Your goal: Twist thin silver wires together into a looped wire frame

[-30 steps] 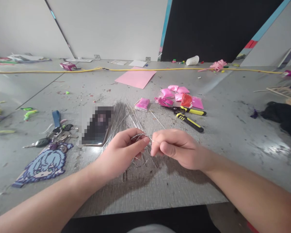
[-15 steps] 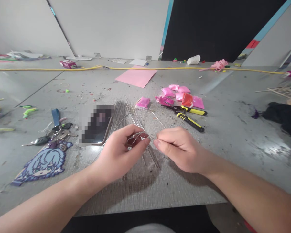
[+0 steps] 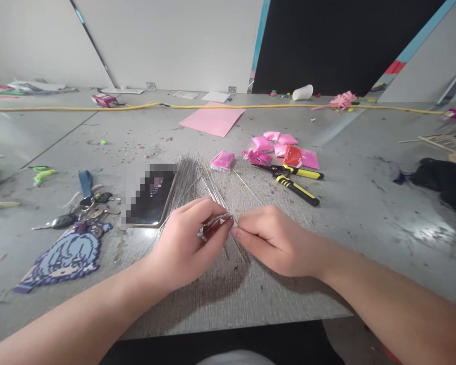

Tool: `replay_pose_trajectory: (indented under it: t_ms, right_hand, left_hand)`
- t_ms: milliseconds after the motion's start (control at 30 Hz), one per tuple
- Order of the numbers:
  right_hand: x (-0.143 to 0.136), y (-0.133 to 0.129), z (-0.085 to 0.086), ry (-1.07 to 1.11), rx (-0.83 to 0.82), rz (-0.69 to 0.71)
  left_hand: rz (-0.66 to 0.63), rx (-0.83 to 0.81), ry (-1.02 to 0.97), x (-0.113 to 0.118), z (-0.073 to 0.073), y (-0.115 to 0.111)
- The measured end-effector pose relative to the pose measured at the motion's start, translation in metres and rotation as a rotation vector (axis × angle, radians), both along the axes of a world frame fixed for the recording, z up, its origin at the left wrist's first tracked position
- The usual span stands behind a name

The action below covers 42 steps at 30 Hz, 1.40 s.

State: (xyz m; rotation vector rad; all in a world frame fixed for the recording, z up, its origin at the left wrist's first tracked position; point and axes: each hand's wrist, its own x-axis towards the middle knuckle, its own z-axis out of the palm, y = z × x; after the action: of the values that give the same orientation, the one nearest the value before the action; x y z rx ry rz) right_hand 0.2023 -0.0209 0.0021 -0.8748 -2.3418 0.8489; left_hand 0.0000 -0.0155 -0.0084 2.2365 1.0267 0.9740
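My left hand (image 3: 188, 246) pinches a bent, twisted piece of silvery wire (image 3: 216, 221) between thumb and fingers; part of it is hidden in the palm. Close on its right, my right hand (image 3: 279, 242) is closed, thumb against the curled forefinger, at the wire's end. Beneath and beyond my hands lie loose straight wires (image 3: 209, 183), next to a dense bundle of thin wires (image 3: 186, 177). Pliers with black and yellow handles (image 3: 298, 190) rest on the table beyond my right hand.
A phone (image 3: 152, 200) lies left of the wires, with keys (image 3: 95, 210) and a blue pixel-art figure (image 3: 70, 256) further left. Pink packets (image 3: 262, 144) and a red packet (image 3: 292, 155) sit behind the pliers. A yellow cord (image 3: 213, 106) crosses behind a pink sheet (image 3: 215, 121).
My right hand has moved slightly left and down, closer to my left hand. The left fingers have closed further around the bent wire.
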Motion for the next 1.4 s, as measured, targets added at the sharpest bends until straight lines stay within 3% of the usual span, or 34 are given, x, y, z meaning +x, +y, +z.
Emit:
replay_pose_trajectory:
  t_ms: [167,367,667,967,1233,1400]
  right_hand:
    - [0.001,0.000,-0.002,-0.022,0.056,-0.002]
    - [0.001,0.002,-0.005,-0.037,0.102,-0.020]
    - [0.001,0.002,-0.006,-0.055,0.104,-0.027]
    - [0.002,0.002,-0.007,0.079,0.066,-0.044]
    - [-0.002,-0.006,-0.008,0.198,0.112,-0.212]
    - [-0.007,-0.009,-0.008,0.231,0.119,-0.283]
  left_hand:
    - [0.034,-0.156,-0.018,0.001,-0.002,0.002]
    - [0.017,-0.470,-0.148,0.003,-0.002,0.004]
    - [-0.018,-0.602,-0.224,0.003,-0.002,0.006]
    - [-0.007,-0.518,-0.164,0.002,0.000,0.009]
    - [0.030,-0.197,-0.078,0.000,0.001,0.003]
    - [0.042,-0.245,-0.115,0.002,0.002,0.002]
